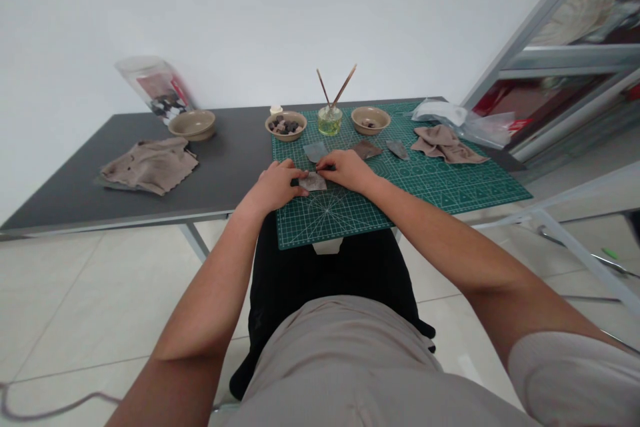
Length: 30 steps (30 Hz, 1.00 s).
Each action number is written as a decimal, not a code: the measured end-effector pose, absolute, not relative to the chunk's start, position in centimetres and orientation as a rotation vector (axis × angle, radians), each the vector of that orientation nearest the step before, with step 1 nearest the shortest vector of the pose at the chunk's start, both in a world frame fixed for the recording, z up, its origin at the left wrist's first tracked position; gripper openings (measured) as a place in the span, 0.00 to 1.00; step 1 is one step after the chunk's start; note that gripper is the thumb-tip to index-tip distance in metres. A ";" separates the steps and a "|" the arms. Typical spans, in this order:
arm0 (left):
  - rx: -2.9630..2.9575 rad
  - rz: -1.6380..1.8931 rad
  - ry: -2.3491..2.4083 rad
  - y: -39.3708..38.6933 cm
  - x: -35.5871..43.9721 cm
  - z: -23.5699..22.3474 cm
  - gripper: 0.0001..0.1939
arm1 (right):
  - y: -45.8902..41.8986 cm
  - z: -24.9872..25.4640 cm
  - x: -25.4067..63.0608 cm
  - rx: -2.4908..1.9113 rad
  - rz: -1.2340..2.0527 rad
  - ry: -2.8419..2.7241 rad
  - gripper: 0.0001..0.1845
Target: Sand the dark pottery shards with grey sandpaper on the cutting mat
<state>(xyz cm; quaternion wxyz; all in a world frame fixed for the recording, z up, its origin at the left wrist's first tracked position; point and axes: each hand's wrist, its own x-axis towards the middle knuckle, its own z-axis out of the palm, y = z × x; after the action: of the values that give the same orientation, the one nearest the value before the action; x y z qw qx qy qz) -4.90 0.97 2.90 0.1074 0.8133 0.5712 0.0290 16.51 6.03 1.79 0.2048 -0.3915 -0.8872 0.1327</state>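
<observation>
I can read no lettering from here. A pale grey flat scrap [313, 181] lies on the green cutting mat [425, 183], long axis running sideways. My left hand [275, 187] curves loosely against its left end; my right hand [347, 170] pinches at its top edge, though I can't tell whether it has hold.

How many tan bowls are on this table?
3. One tan bowl sits on the dark tabletop, left of the green cutting mat. Two flank the glass jar at the mat's far end: the left bowl holds dark chunks, the right bowl a few bits.
</observation>
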 end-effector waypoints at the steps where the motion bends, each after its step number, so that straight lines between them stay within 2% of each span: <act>1: 2.389 0.092 1.682 1.0 -4.9 2.9 0.25 | 6.0 1.8 16.3 -1.106 0.355 -2.465 0.09; 30: 2.380 0.205 1.648 1.2 -5.2 2.3 0.24 | 5.4 1.4 16.2 -1.120 0.348 -2.442 0.09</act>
<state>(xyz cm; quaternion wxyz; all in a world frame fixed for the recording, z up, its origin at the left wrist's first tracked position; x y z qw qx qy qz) -5.23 1.17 2.27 0.1193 0.8142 0.5639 0.0700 16.15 5.37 1.38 0.2147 -0.4040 -0.8803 0.1254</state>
